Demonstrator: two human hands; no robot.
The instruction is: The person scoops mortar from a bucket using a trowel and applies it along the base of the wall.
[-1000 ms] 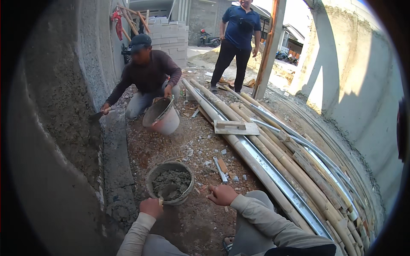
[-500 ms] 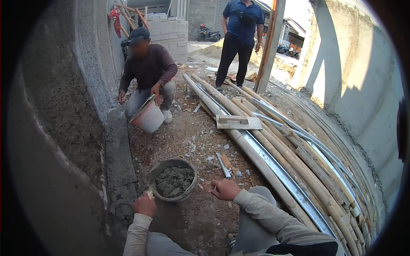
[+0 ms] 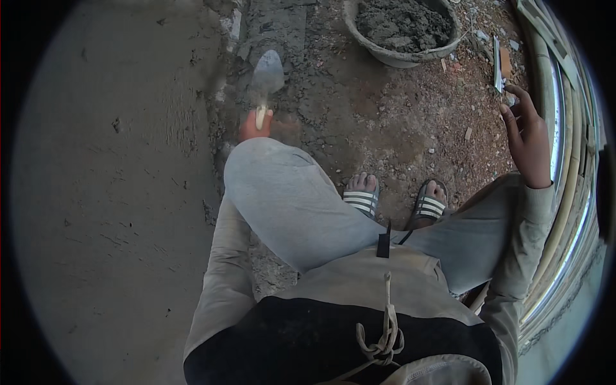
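Note:
My left hand is closed round the pale handle of a trowel, just beyond my left knee. The trowel's rounded metal blade points away from me over the mortar-smeared strip at the wall's foot; it is slightly blurred. On the right, beyond my knee, my right hand is raised with thumb and fingers apart and nothing in it. A bucket of wet grey mortar stands at the far middle, away from both hands.
A smooth grey plastered wall fills the left side. Bamboo poles and shiny metal strips lie along the right. A short metal piece and a brick-coloured fragment rest on the gravelly ground near my right hand.
My view has swung down and left, so the two other people are out of sight. My left hand has moved from beside the bucket to near the wall; my right hand's fingers have spread.

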